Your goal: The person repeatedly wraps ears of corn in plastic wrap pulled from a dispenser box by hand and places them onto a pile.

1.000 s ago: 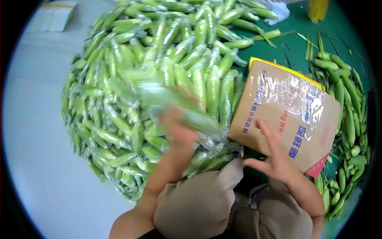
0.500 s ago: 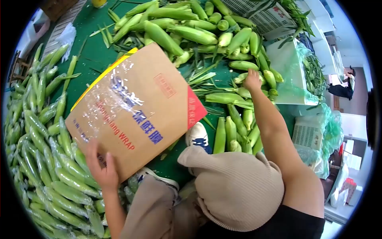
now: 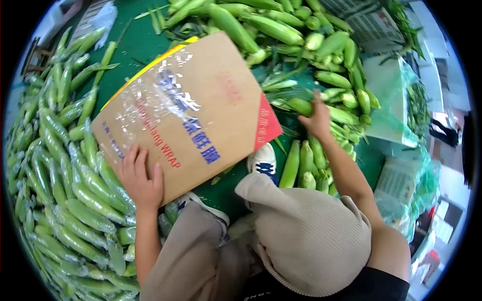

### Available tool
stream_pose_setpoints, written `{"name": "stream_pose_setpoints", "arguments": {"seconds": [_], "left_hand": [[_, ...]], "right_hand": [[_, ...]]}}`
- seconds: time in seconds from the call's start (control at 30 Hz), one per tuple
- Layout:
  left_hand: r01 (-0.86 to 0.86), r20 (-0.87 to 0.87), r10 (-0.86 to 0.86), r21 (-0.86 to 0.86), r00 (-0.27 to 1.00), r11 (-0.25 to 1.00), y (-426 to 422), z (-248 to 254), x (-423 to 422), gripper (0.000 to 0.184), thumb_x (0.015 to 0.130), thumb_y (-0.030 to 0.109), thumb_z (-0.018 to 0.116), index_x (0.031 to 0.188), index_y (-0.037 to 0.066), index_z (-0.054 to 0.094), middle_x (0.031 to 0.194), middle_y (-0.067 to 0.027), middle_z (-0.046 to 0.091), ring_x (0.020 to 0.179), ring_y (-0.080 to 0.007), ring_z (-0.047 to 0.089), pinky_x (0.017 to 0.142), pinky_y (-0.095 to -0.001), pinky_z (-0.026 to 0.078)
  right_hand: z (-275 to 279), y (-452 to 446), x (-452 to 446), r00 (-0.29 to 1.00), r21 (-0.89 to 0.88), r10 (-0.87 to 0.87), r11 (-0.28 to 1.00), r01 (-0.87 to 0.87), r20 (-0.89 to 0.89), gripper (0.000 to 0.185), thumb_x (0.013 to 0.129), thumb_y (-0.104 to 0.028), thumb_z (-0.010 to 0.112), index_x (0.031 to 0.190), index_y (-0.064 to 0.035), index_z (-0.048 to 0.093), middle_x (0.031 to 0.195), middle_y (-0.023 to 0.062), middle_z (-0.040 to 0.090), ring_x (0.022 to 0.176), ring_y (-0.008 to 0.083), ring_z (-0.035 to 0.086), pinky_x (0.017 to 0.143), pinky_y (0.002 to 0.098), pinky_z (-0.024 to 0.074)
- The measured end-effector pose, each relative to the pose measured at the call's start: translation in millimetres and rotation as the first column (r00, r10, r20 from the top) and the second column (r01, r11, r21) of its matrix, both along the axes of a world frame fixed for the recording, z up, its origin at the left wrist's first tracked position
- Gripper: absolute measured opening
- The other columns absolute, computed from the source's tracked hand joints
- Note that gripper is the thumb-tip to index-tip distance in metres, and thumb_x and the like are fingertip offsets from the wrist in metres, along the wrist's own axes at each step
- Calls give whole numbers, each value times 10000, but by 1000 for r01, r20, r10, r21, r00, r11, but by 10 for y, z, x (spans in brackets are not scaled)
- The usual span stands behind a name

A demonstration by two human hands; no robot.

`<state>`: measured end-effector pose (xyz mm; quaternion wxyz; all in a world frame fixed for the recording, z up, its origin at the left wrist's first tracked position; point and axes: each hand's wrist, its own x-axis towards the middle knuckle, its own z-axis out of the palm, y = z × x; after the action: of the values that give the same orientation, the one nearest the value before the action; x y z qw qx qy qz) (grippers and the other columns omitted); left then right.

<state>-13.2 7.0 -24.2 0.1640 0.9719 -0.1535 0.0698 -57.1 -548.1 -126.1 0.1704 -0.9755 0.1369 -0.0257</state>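
A cardboard wrap box [image 3: 201, 85], with blue and red print and a red corner, lies tilted across the person's lap side. My left hand [image 3: 142, 178] rests on its lower left part, fingers apart. To the right of the box, my right hand [image 3: 317, 119] is closed round the end of a green corn cob [image 3: 300, 106], which lies close to loose husk leaves. Unwrapped cobs [image 3: 331, 50] are heaped beyond and beside that hand. Film-wrapped cobs [image 3: 75, 200] form a big pile on the left.
Green floor [image 3: 133, 50] shows behind the box. Plastic crates [image 3: 369, 27] and a white foam box [image 3: 384, 95] with green plastic film stand at the right. A shoe [image 3: 262, 160] is between the box and upright cobs [image 3: 296, 165]. A person stands far right.
The view has turned right from the wrapped pile. The wrapped cob has left my left hand, which now rests on the box. My right hand has moved from beside the box to a cob.
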Motion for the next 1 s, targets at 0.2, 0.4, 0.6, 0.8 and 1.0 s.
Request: {"name": "stream_pose_setpoints", "arguments": {"seconds": [0.2, 0.4, 0.6, 0.8, 1.0], "left_hand": [[-83, 61, 81, 32, 995, 996, -23, 48, -32, 635, 837, 253, 779, 1413, 79, 576, 1512, -145, 539, 1422, -367, 480, 1196, -532, 321], [-178, 180, 275, -423, 945, 889, -16, -3, 162, 867, 743, 248, 887, 1501, 65, 506, 1530, -147, 501, 1428, -360, 447, 1204, -504, 326], [-25, 31, 28, -90, 999, 996, 20, 419, 1079, 927, 695, 254, 928, 1523, 160, 523, 1474, -98, 532, 1380, -351, 470, 1182, -483, 360], [-67, 52, 65, 51, 997, 996, 99, 267, 1113, 760, 763, 207, 880, 1469, 277, 607, 1408, -37, 579, 1287, -315, 511, 1138, -465, 395], [-12, -1, 12, -7, 1000, 1000, 99, 322, 1150, 729, 762, 178, 880, 1442, 268, 634, 1377, -61, 587, 1275, -342, 502, 1135, -456, 400]], "right_hand": [[1572, 389, 719, 845, 813, -328, 549, -194, 423, 534, 966, -87, 663, 1466, 58, 543, 1456, 142, 634, 1266, 245, 639, 1101, 379, 497], [1904, 2017, 1592, 984, 991, -124, -20, -131, 128, 443, 946, -126, 747, 1330, 23, 584, 1329, 138, 655, 1139, 270, 694, 953, 460, 621], [1311, 3184, 1957, 981, 933, 162, -325, 154, -105, 229, 999, -184, 677, 1179, -49, 642, 1211, 125, 694, 1177, 216, 650, 1018, 399, 565], [1455, 2064, 2615, 930, 802, -178, 573, -167, 320, 402, 1009, -287, 668, 1308, -49, 543, 1193, 85, 630, 1126, 234, 590, 1023, 424, 470], [1067, 2128, 1772, 379, -41, 923, 382, -923, 66, 171, 980, -193, 730, 1095, -77, 680, 990, 70, 636, 921, 164, 629, 796, 379, 514]]}}
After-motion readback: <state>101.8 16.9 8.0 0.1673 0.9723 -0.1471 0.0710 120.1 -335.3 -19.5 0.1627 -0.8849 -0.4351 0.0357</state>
